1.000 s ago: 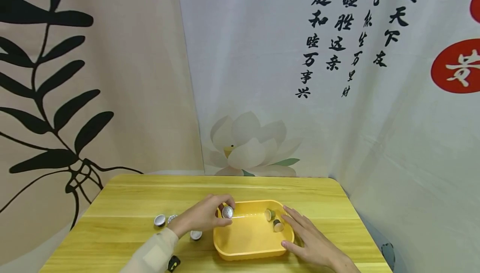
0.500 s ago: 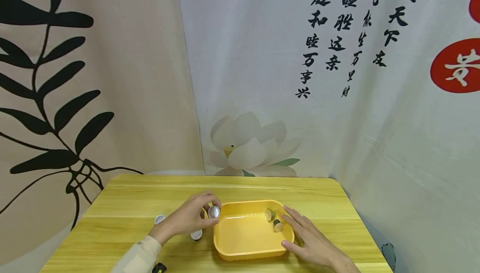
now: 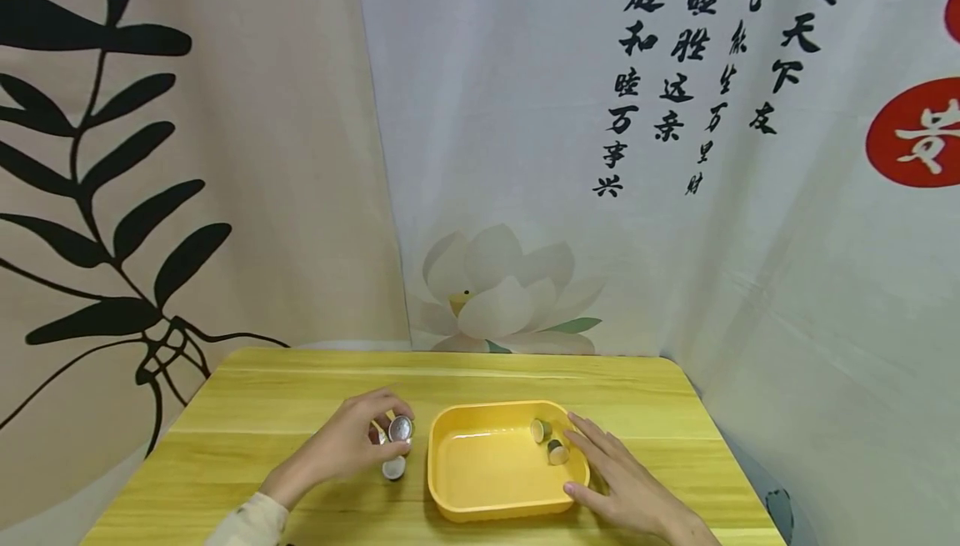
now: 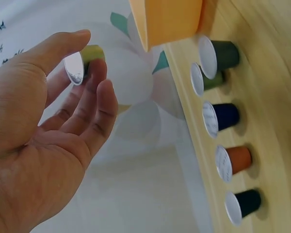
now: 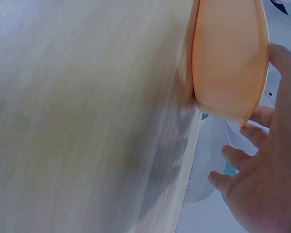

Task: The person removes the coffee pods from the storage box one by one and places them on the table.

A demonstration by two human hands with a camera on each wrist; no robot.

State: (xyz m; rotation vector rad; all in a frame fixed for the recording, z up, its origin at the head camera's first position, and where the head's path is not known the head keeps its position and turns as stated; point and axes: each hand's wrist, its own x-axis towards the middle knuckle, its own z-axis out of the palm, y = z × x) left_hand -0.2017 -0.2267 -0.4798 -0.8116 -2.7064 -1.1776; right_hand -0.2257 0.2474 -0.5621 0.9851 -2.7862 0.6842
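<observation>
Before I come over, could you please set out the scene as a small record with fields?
Left grip: pinches a yellow-green capsule, clear of the table
Right grip: touches the rim of the yellow tray, holding no capsule
In tray: green capsule and darker capsule, on their sides near its right end
On table, left wrist view: five capsules, lids up, including one orange
Behind table: cloth with black lettering

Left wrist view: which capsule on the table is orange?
The fourth capsule from the top; the other four have green, blue or blackish bodies.
</observation>
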